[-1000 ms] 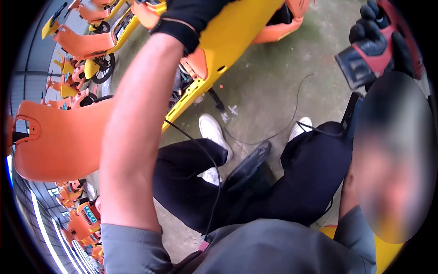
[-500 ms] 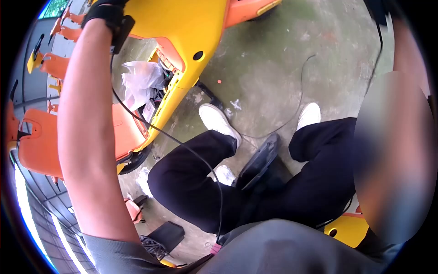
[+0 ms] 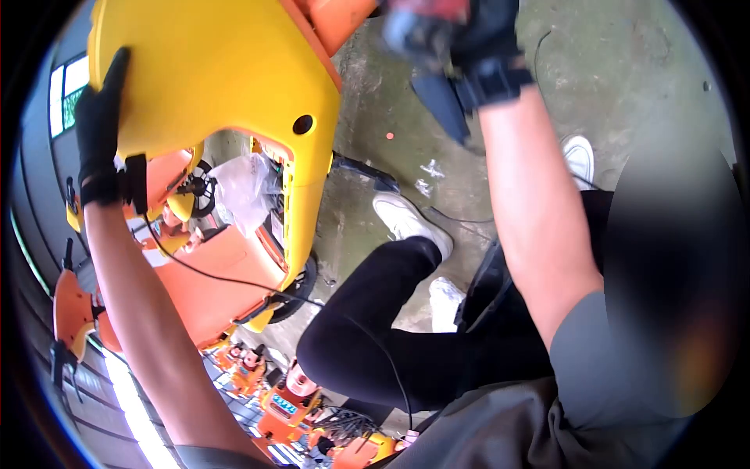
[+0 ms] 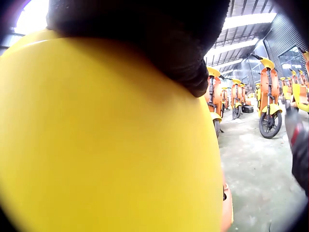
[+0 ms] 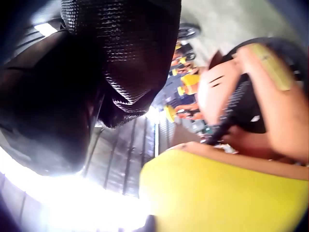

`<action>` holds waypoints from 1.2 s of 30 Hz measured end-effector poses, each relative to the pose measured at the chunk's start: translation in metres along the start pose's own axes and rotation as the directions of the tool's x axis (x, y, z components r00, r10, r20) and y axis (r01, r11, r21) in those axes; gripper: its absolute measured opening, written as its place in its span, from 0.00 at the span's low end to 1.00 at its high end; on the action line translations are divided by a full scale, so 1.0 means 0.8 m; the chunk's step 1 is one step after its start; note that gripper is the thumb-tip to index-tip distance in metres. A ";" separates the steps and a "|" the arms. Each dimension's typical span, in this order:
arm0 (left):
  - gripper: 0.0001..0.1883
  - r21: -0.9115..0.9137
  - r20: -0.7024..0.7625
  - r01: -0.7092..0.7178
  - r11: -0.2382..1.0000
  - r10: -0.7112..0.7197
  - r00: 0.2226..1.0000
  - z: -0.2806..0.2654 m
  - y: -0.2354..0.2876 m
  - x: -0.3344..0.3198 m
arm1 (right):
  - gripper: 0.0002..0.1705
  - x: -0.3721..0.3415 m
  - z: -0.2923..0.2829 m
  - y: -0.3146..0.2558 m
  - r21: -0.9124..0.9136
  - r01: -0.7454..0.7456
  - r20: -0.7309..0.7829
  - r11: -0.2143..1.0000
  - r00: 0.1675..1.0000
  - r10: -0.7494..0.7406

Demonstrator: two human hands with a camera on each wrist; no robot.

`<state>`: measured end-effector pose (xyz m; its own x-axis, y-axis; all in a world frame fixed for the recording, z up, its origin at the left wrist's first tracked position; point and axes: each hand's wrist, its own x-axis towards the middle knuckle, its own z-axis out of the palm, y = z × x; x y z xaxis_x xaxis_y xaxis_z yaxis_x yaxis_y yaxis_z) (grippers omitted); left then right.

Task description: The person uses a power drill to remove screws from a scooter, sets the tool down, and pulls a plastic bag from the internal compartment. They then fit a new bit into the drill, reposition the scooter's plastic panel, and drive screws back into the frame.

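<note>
My left hand (image 3: 101,125), in a black glove, grips the edge of a large yellow scooter panel (image 3: 203,70) in the head view. One straight digit lies along the panel's face there. In the left wrist view, dark gloved fingers (image 4: 193,79) bend over the rim of the yellow panel (image 4: 116,140). My gloved right hand (image 3: 488,35) holds a red-and-grey cordless drill (image 3: 430,19), blurred and cut off by the top of the head view. The drill (image 4: 293,133) also shows at the left wrist view's right edge. Glove (image 5: 120,53) fills much of the right wrist view, hiding the drill.
A clear plastic bag (image 3: 242,191) sits in the scooter's open frame, over an orange body part (image 3: 219,273). A black cable (image 3: 226,281) runs from my left wrist across my leg. Other orange-and-yellow scooters (image 4: 269,94) stand around the hall.
The view has turned. My left hand now lies lower at the left on the panel's edge, and my right hand with the drill has swung from the far right toward the panel.
</note>
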<state>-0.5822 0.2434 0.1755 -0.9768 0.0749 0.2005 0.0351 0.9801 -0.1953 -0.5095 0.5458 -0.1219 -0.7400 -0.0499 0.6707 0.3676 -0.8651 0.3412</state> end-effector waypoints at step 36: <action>0.32 0.064 -0.087 0.025 0.998 -0.019 0.996 -0.093 -0.135 0.027 | 0.28 -0.283 -0.180 0.160 0.209 -0.046 -0.841 0.977 0.501 0.203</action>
<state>-0.5916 0.1533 0.2721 -0.9552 0.0718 0.2872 -0.0026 0.9680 -0.2510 -0.3756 0.3750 -0.3249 -0.7698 -0.6208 -0.1485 0.5106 -0.7385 0.4404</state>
